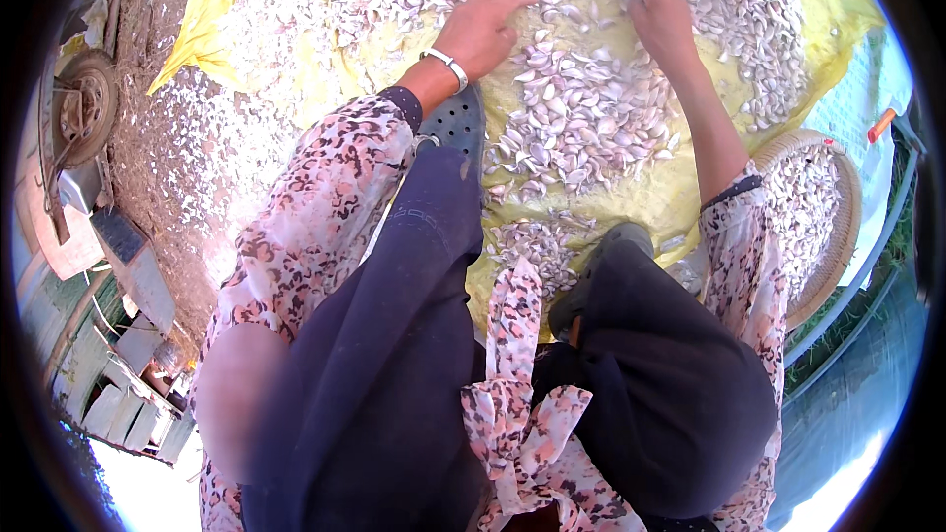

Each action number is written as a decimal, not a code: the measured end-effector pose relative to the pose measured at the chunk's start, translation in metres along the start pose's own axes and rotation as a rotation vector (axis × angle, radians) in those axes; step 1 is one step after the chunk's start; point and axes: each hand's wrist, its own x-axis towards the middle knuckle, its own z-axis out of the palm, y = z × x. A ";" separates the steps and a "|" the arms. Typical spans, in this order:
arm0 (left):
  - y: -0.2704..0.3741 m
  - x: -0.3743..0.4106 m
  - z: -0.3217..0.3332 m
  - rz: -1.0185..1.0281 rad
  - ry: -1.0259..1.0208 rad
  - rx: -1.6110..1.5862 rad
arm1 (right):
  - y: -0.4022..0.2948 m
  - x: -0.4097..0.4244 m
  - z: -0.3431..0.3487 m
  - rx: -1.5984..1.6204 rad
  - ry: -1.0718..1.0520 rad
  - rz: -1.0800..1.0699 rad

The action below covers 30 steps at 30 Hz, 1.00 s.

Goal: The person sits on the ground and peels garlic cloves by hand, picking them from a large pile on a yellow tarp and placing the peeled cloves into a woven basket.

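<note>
Loose garlic cloves (pixel 591 118) lie heaped on a yellow woven plastic sheet (pixel 628 188), some between my feet and many more beyond them. My left hand (pixel 480 29), with a white band on its wrist, rests low over the near edge of the far heap, its index finger stretched toward the cloves. To the right, my right hand (pixel 658 11) reaches down with fingertips among the cloves; whether a clove is between them cannot be made out. At my right forearm stands a round woven basket (pixel 850 214) filled with garlic cloves.
Dark clog shoes (pixel 462 125) stand on the sheet. Garlic skins litter the brown ground (pixel 162 162) at left, near a wheel (pixel 87 107) and metal panels. An orange-handled item (pixel 882 125) lies at the right, beside blue-grey tubing (pixel 879 244) and a pale sheet.
</note>
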 end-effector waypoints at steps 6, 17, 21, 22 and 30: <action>0.000 0.005 0.020 0.243 -0.065 0.037 | -0.007 -0.008 0.005 0.030 -0.250 -0.049; 0.006 -0.006 0.003 -0.002 -0.369 -0.103 | 0.010 -0.050 -0.033 0.158 -0.141 0.223; 0.014 -0.008 0.008 0.043 -0.403 -0.111 | 0.004 -0.047 -0.042 0.105 -0.121 0.242; 0.016 -0.008 0.008 0.050 -0.394 -0.114 | -0.004 -0.049 -0.041 0.140 -0.143 0.218; 0.018 -0.009 0.008 0.048 -0.414 -0.166 | 0.011 -0.035 -0.027 -0.062 0.063 0.158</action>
